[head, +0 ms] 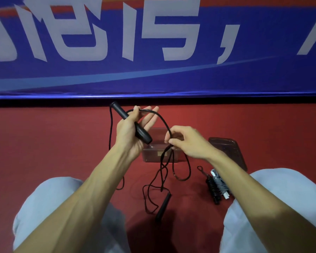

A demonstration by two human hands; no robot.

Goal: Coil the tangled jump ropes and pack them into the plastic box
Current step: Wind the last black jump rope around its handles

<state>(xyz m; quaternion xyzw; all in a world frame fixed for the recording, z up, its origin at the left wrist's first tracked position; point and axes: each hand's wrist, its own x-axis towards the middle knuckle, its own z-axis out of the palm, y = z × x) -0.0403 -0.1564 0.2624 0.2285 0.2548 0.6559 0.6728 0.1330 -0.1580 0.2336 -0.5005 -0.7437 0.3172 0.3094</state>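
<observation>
Nearest, the person's two knees in pale blue-grey trousers point(49, 207) frame the red floor point(53, 143); between them lies a slim black jump-rope handle point(163, 207), pointing away from the person, with loose loops of thin black cord point(109, 128) straggling on the floor beside it and beyond it; to the right, just in front of the right knee, a coiled black jump rope point(212, 187) and a coiled grey jump rope with white handles point(222, 185) lie side by side, touching; farther out at the middle of the floor stands the clear plastic box point(153, 156), open, nothing visible in it, and its clear flat lid point(228, 152) lies to its right; above the box the left hand point(133, 128) grips a second black handle point(128, 117) across the palm, thumb over it, outer fingers spread straight, a strand of cord hanging from the handle's far tip to the floor; the right hand point(186, 141) pinches the cord between thumb and forefinger, the cord arching from one hand to the other and dropping from the pinch in tangled strands to the floor; along the floor's far edge hangs a blue banner with large white characters point(153, 79).
</observation>
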